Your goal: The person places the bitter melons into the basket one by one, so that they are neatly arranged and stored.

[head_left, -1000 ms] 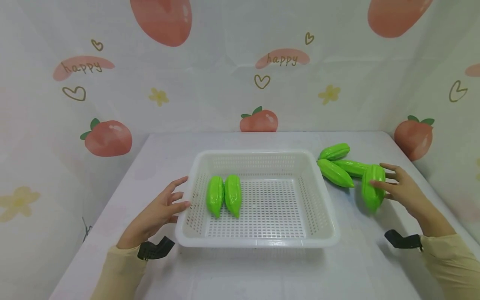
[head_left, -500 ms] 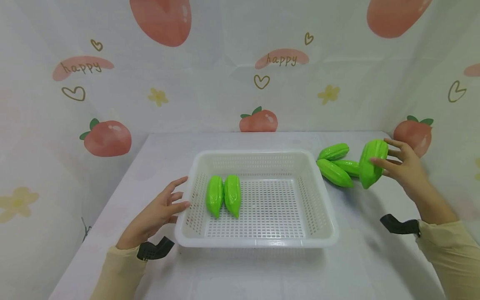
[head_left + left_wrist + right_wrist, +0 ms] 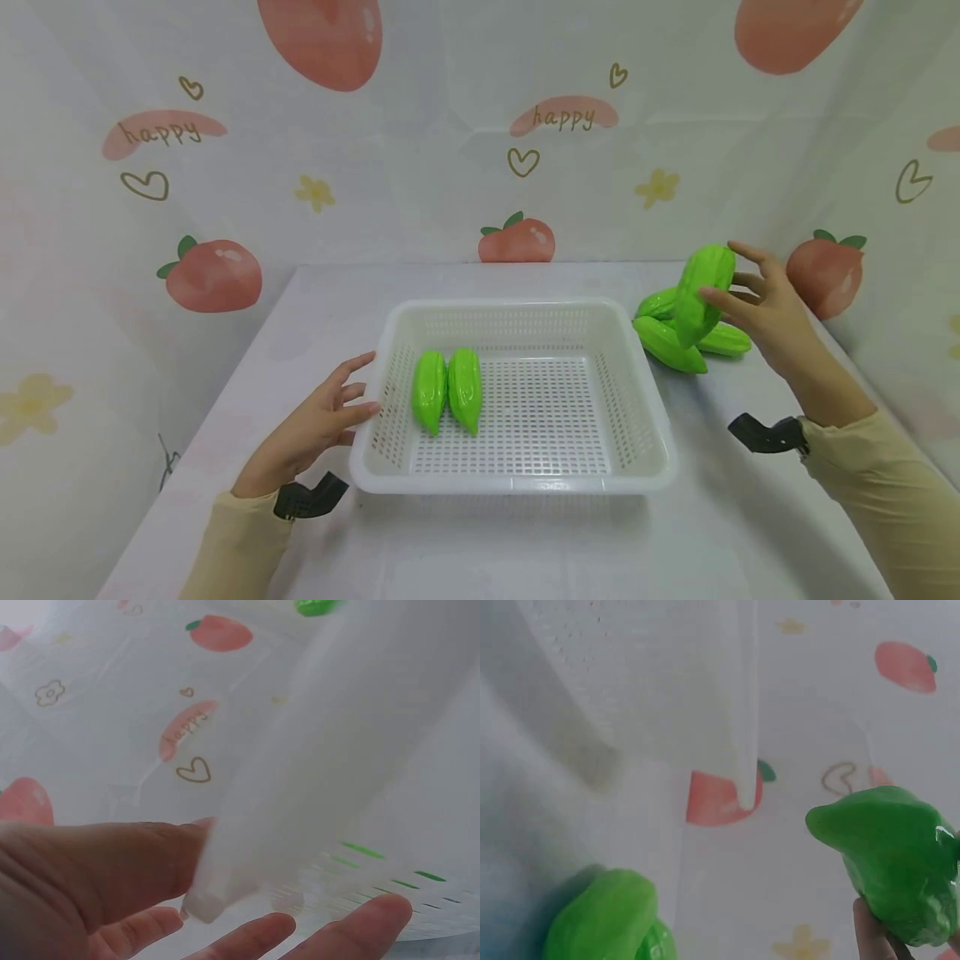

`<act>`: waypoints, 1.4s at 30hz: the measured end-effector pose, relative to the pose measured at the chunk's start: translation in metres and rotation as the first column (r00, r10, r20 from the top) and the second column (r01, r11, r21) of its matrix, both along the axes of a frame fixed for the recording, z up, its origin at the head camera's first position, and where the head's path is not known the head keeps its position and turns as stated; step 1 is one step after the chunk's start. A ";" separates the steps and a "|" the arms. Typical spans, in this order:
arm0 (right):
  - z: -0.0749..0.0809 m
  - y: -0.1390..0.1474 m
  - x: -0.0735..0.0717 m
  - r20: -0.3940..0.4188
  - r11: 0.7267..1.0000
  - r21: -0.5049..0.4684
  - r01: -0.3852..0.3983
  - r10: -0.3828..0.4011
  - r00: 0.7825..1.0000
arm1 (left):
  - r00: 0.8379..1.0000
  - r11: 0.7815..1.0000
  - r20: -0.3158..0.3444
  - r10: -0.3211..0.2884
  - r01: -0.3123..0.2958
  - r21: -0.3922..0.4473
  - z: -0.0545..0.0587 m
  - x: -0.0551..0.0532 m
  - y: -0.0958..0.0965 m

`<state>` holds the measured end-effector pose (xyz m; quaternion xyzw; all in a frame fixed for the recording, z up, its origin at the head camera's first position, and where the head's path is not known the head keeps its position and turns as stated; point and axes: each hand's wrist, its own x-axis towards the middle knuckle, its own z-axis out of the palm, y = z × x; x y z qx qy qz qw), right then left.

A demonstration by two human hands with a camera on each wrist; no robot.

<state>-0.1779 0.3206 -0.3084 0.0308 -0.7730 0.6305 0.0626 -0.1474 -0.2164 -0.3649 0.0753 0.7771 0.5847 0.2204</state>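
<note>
My right hand (image 3: 772,312) pinches a glossy green ridged bitter melon (image 3: 702,292) between thumb and fingers, raised over the right part of the table, tip down. In the right wrist view the held bitter melon (image 3: 892,859) shows large at the right. Below it three more bitter melons (image 3: 670,346) lie together, partly covered by the held one. Two bitter melons (image 3: 466,390) lie side by side in the left part of the white plastic basket (image 3: 517,485). My left hand (image 3: 318,425) has its relaxed, spread fingers right at the basket's left rim.
The white-covered table (image 3: 517,550) meets a white fabric backdrop (image 3: 420,167) printed with peaches, hearts and flowers at the back and sides. The basket takes up the middle, and the loose pile lies close to its right rim.
My right hand has lifted the bitter melon and carried it up, then leftward over the pile. The left hand, the basket and the two bitter melons inside have stayed in place.
</note>
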 end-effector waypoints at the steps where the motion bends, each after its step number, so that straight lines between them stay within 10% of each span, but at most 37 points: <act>1: 0.002 -0.004 -0.001 -0.008 1.000 0.026 0.006 -0.006 1.000 | 1.000 1.000 -0.001 0.000 0.000 0.000 0.000 0.000 0.000; 22: 0.032 -0.079 -0.012 -0.013 0.978 0.151 -0.142 0.146 0.989 | 1.000 1.000 -0.002 -0.002 0.002 -0.002 0.000 0.000 0.000; 42: 0.017 -0.155 -0.038 0.170 0.942 -0.018 -0.336 0.334 0.927 | 1.000 1.000 -0.006 -0.001 0.001 0.003 -0.001 0.000 0.000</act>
